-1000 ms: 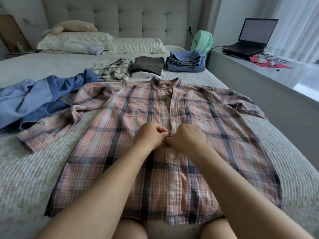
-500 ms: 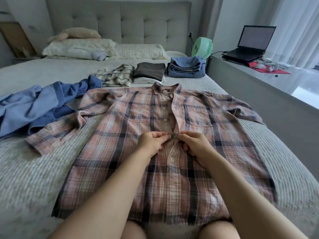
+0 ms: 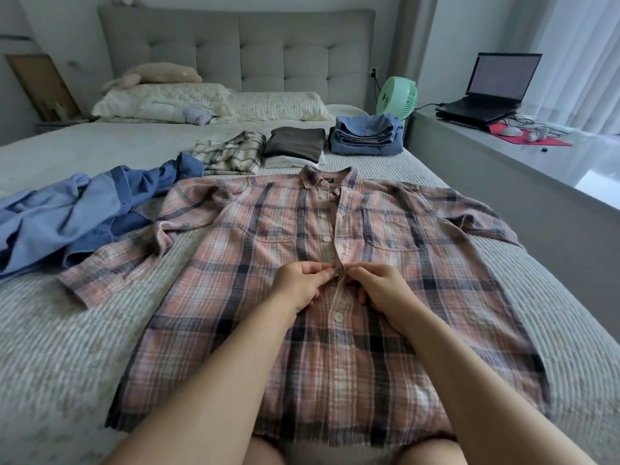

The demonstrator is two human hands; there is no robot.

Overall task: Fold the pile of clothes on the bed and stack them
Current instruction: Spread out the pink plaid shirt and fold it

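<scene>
Your left hand and right hand are both bare, with no rings, watch or gloves showing. Your forearms are bare too, with no sleeves reaching into view. Your bare knees show at the bottom edge.

1. A pink plaid shirt is lying front-up and spread flat on the bed, collar toward the headboard.
2. The left hand and right hand are meeting at the button placket mid-chest, fingertips pinching its two edges.
3. A crumpled blue garment is lying beside the shirt's sleeve.
4. Beyond the collar, a folded plaid shirt, a dark folded top and folded jeans are sitting in a row.
</scene>
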